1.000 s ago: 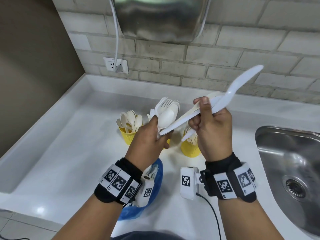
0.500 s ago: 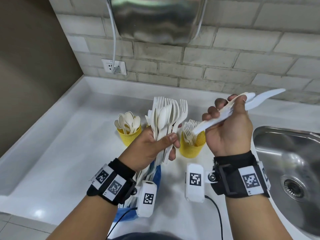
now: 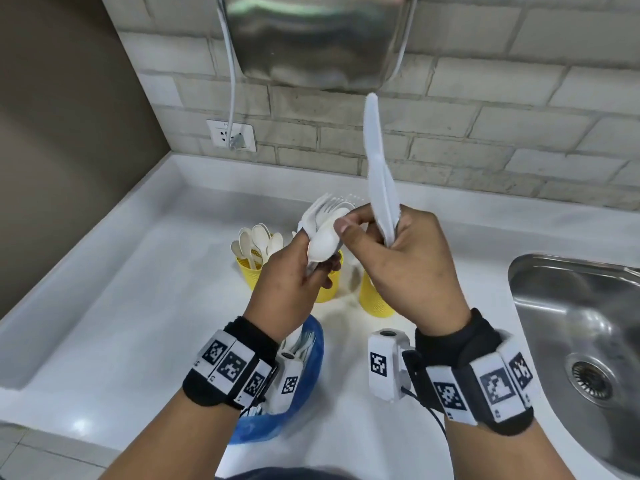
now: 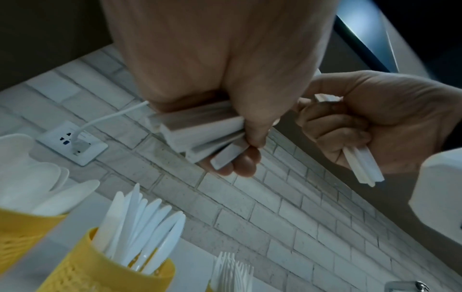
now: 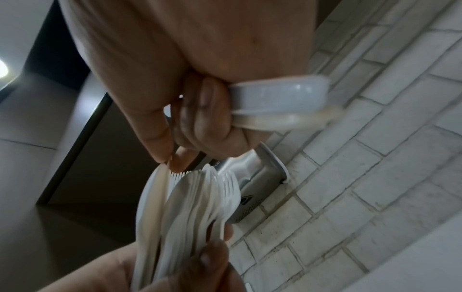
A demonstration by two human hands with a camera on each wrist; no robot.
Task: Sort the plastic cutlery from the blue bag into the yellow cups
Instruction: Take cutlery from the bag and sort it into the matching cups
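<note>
My left hand (image 3: 308, 265) grips a bundle of white forks and spoons (image 3: 323, 233) by the handles (image 4: 200, 136), above the yellow cups. My right hand (image 3: 367, 233) holds two white knives (image 3: 377, 174) upright against its palm; their handles (image 4: 362, 168) stick out below the fist. The right thumb and forefinger (image 5: 172, 162) touch the top of the bundle (image 5: 190, 205). Three yellow cups stand behind the hands: one with spoons (image 3: 249, 271), a middle one with knives (image 4: 112, 264), mostly hidden in the head view, and a right one (image 3: 375, 303) with forks (image 4: 232, 272). The blue bag (image 3: 301, 403) lies under my left wrist.
A steel sink (image 3: 571, 341) is set into the white counter (image 3: 121, 306) on the right. A steel hand dryer (image 3: 311, 39) hangs on the brick wall above, its cable plugged into a socket (image 3: 232, 135). A brown wall bounds the left side.
My right hand has swung back left to the bundle, and its knives have turned from pointing right to standing upright. My left hand has tipped the bundle down and away.
</note>
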